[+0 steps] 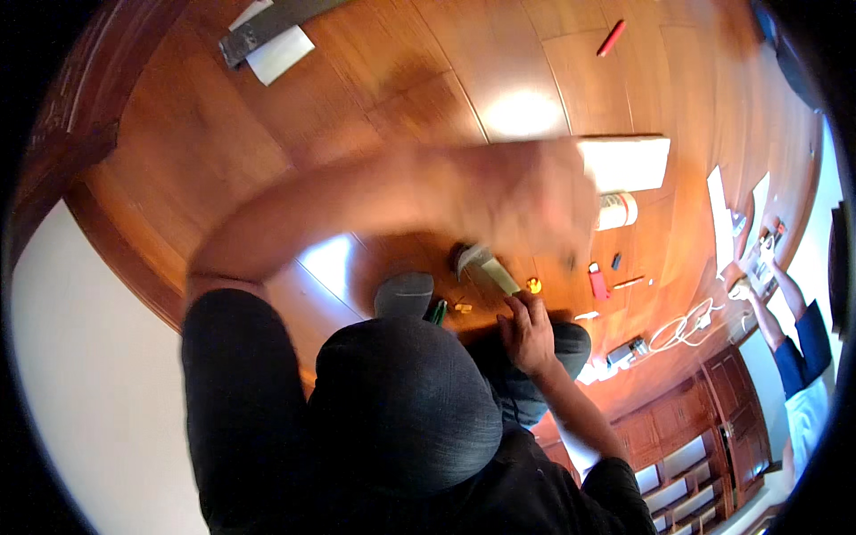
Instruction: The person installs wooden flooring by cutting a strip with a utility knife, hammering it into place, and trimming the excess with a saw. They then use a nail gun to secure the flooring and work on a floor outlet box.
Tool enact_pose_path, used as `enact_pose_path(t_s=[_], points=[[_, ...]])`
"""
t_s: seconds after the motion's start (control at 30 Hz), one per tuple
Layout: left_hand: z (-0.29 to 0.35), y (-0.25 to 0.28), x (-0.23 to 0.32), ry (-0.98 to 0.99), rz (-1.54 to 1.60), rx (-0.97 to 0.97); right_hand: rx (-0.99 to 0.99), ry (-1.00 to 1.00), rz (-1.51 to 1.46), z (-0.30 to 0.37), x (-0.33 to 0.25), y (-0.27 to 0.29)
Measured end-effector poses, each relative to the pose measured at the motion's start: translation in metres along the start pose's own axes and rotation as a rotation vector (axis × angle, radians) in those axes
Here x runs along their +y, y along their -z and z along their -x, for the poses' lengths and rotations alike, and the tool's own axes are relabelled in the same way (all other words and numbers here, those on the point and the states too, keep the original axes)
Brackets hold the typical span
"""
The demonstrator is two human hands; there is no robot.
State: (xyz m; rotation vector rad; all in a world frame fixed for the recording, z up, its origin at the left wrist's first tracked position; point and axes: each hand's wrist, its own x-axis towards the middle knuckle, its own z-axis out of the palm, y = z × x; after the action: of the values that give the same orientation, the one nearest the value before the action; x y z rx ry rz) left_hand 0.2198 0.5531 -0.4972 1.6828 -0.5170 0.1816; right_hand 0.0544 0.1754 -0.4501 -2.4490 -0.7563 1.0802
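Observation:
My left hand (544,201) stretches across the wooden surface, smeared by motion. Its fingers are too blurred to tell what they hold, if anything. Close by them are a bright white rectangular piece (629,162) and a white cylindrical container (617,211). Down by my bent knee, my right hand (530,334) is closed at the end of a hammer's pale handle. The hammer (492,267) slants up to the left, its curved metal head above the wood. A small yellow item (534,285) lies beside the handle.
A red-handled tool (597,282), a thin stick (629,283) and a white cable (678,333) lie to the right. A red stick-shaped item (611,38) lies far off; a dark bar (267,31) rests over white paper. Another person's hands (740,287) work at far right.

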Motion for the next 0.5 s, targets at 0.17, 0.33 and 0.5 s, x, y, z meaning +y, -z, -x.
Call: enact_pose_path(t_s=[0.17, 0.33, 0.5], points=[[0.051, -0.130, 0.064, -0.017, 0.556, -0.003, 0.047, 0.164, 0.087, 0.006, 0.006, -0.015], [0.089, -0.129, 0.084, 0.426, 0.695, -0.146, 0.068, -0.015, 0.025, 0.036, 0.010, -0.028], [0.095, -0.117, 0.111, 0.381, 0.692, -0.081, 0.189, -0.054, -0.028, 0.054, 0.016, -0.034]])
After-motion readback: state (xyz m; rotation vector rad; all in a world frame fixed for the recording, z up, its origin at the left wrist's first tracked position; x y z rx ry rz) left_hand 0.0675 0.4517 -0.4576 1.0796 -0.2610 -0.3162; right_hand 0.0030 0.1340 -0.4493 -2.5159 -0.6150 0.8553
